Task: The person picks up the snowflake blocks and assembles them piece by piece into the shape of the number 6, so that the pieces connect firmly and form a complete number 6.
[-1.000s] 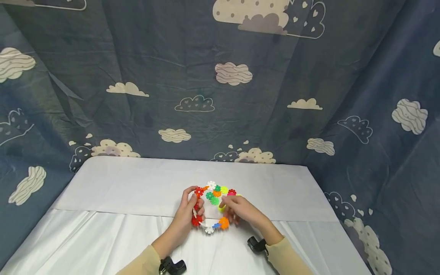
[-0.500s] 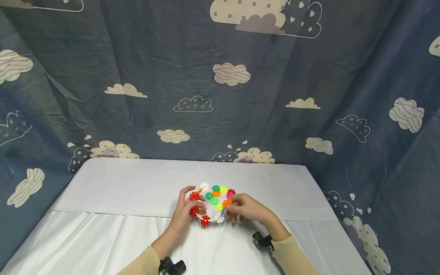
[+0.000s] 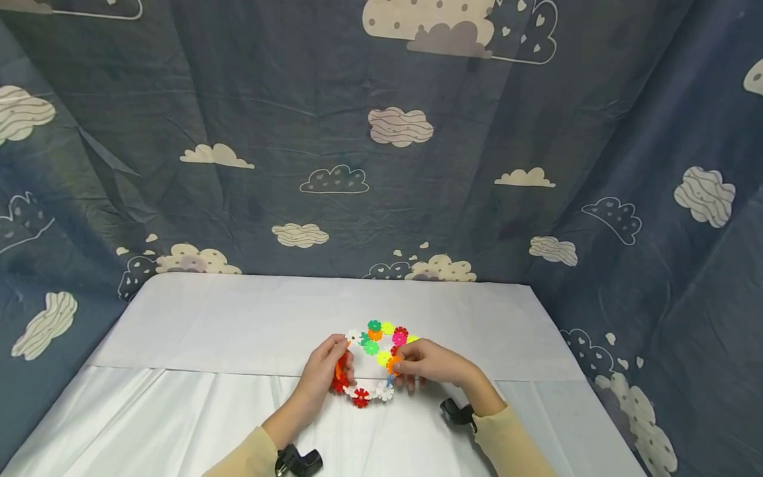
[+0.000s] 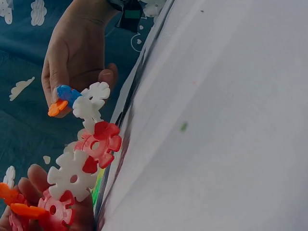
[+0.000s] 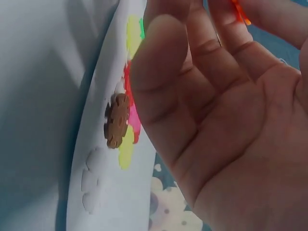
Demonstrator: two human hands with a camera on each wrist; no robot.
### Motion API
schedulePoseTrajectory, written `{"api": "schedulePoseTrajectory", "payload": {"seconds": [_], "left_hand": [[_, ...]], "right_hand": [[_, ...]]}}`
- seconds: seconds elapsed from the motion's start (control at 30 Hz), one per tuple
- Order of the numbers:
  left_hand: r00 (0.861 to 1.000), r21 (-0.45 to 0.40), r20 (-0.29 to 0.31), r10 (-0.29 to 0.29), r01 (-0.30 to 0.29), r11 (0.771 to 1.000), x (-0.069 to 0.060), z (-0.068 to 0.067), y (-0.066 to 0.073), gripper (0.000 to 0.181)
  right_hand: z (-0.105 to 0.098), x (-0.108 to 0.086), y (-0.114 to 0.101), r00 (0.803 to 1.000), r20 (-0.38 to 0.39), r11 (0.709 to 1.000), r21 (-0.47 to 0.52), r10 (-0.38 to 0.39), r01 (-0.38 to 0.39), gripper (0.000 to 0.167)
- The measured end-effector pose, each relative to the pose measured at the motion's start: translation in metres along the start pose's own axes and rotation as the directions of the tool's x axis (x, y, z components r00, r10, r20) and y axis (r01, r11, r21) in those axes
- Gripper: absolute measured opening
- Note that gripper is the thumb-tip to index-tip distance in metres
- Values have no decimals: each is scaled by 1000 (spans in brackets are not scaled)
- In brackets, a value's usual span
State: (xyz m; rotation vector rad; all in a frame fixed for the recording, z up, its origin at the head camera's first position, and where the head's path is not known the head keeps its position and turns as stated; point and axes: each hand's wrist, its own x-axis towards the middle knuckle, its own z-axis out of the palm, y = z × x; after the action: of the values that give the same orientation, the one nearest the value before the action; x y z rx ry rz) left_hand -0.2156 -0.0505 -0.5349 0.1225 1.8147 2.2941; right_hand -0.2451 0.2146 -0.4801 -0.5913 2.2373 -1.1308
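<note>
A curved chain of interlocking snowflake discs [image 3: 360,397], red, white, blue and orange, hangs between my hands above the white tabletop. My left hand [image 3: 318,372] grips its red and orange end, and its fingers partly cover those discs. With thumb and fingers, my right hand [image 3: 438,363] pinches the orange disc [image 3: 393,364] at the opposite end, beside a small blue disc. In the left wrist view, white discs [image 4: 62,169] and a red disc [image 4: 109,140] are slotted edge to edge. Only an orange sliver [image 5: 241,12] of the held disc shows in the right wrist view.
Loose discs lie in a pile just beyond the chain, among them green [image 3: 371,348], yellow [image 3: 383,359] and red [image 3: 401,332]. A brown disc [image 5: 117,122] shows in the right wrist view. A dark cloud-print cloth [image 3: 334,132] surrounds the table [image 3: 238,318].
My right hand has moved from open space near the chain to the orange disc and now holds it. The chain's lower part has swung right, and my left fingers have closed in around its end.
</note>
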Motion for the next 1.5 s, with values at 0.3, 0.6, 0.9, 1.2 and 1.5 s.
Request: {"api": "schedulePoseTrajectory", "payload": {"seconds": [0.3,0.6,0.9,1.2,1.5], "left_hand": [[999,-49,-40,-9,7,999,-1,1,0,24],[996,-64,-88,-25,19,998,0,2,-1,28],[998,-49,-57,-29,26,998,-3,1,0,24],[999,-62,-28,-32,31,998,-3,2,0,25],[999,-97,23,-50,52,994,-3,4,-2,24]], "right_hand": [[8,2,0,997,71,1000,6,-21,21,21],[-21,-5,19,978,-199,998,-9,65,-68,25],[-25,0,32,890,-427,957,-152,162,-247,17],[-6,10,35,878,-454,913,-276,153,-301,19],[-2,12,20,908,-420,989,-129,16,-76,8]]}}
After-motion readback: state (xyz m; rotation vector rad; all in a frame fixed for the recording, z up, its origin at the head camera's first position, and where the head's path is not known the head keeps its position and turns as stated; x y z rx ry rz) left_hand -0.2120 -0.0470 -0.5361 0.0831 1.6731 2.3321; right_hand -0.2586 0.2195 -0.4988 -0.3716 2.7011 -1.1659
